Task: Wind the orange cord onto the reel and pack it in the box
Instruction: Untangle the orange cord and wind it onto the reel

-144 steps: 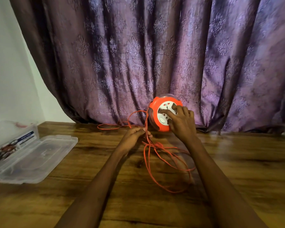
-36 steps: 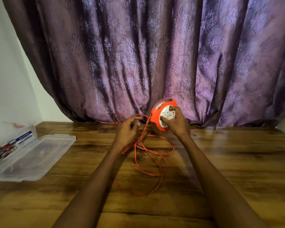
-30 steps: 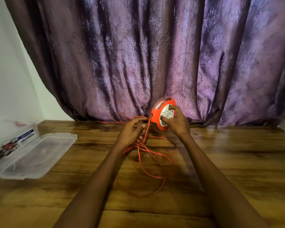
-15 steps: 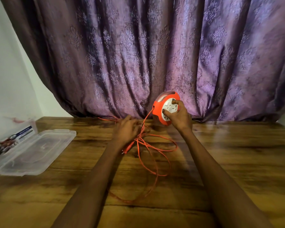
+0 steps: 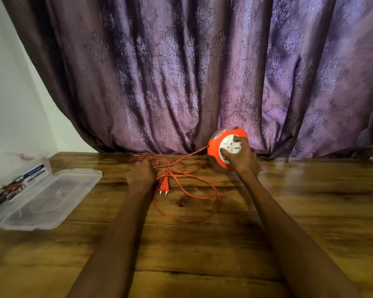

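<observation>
Orange cord (image 5: 194, 191), orange-and-white reel (image 5: 225, 148), purple damask-patterned curtain (image 5: 202, 72), brown wood-grain table (image 5: 202, 254), clear box (image 5: 41, 196).

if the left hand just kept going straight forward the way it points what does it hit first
Most likely the tangle of orange cord that the left hand already grips. Past those strands comes bare wooden table, then the purple curtain at the far edge. Depth is hard to judge from this single view.

1 reel (image 5: 219, 151), 1 cord (image 5: 194, 196), 1 box (image 5: 43, 194), 2 hands
</observation>
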